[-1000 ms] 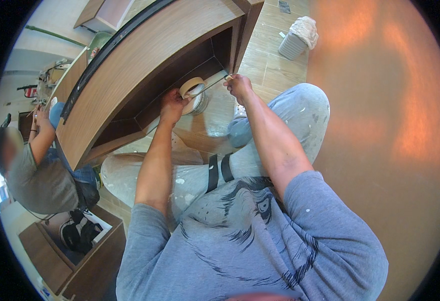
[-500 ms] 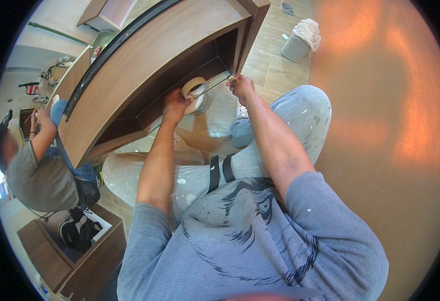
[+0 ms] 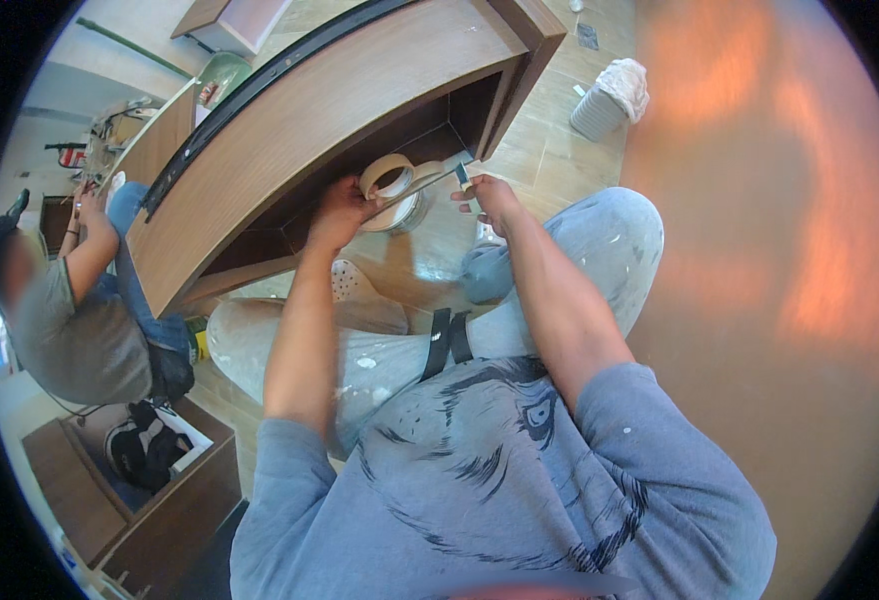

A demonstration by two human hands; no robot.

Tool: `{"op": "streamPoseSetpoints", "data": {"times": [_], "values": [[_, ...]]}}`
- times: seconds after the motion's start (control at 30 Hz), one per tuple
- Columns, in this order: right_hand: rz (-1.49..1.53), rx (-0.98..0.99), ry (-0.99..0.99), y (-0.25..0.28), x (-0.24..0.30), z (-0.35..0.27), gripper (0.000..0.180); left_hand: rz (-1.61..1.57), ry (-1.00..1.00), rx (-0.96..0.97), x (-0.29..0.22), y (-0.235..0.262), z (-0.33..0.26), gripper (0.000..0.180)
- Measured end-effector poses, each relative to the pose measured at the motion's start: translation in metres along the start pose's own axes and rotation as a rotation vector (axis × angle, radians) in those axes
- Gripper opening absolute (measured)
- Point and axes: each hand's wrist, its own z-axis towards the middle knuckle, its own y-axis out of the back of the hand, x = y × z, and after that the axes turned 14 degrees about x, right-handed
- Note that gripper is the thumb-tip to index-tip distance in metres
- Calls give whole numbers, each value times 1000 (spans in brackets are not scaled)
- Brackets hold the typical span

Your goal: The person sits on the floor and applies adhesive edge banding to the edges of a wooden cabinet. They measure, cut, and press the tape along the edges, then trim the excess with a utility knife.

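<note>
My left hand (image 3: 339, 214) is closed on a roll of beige masking tape (image 3: 383, 165) at the edge of a brown wood-look cabinet (image 3: 359, 112). From the roll, a strip of tape (image 3: 425, 175) runs rightward along the cabinet's near edge. Beside the strip's far end, my right hand (image 3: 491, 201) pinches a small flat piece (image 3: 462, 176), bluish and pale; its kind is too small to make out. Some of the right fingers are spread. Below the roll, a round white tub (image 3: 396, 216) shows in part.
A person in a grey shirt (image 3: 79, 330) sits at the left behind the cabinet. An open drawer unit (image 3: 174, 510) with dark items stands at lower left. A ribbed bin with a white liner (image 3: 599, 112) is at the upper right, by a large brown panel (image 3: 739, 400).
My right hand has moved slightly down and its fingers have loosened, with the bluish piece now showing. The left hand stays on the roll. The whole view has shifted slightly.
</note>
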Motion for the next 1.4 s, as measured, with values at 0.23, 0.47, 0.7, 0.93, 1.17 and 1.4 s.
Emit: {"op": "streamPoseSetpoints", "data": {"times": [0.23,0.47,0.7,0.93,1.17,1.4], "values": [[-996,-300,256,-28,13,-26,57,116,-5,69,-49,23,-79,34],[-1250,-294,-28,-41,26,-37,99,-76,36,186,-16,2,-71,23],[-1251,-272,-93,-42,22,-45,106,-65,47,148,-3,8,-74,20],[-1236,-243,-113,-32,7,-45,42,-183,80,181,33,4,-60,18],[-1174,15,209,-13,4,-81,19,-23,186,191,79,-6,-53,17],[-1077,130,142,-38,15,-119,40,-365,284,190,83,-10,-64,36]]}}
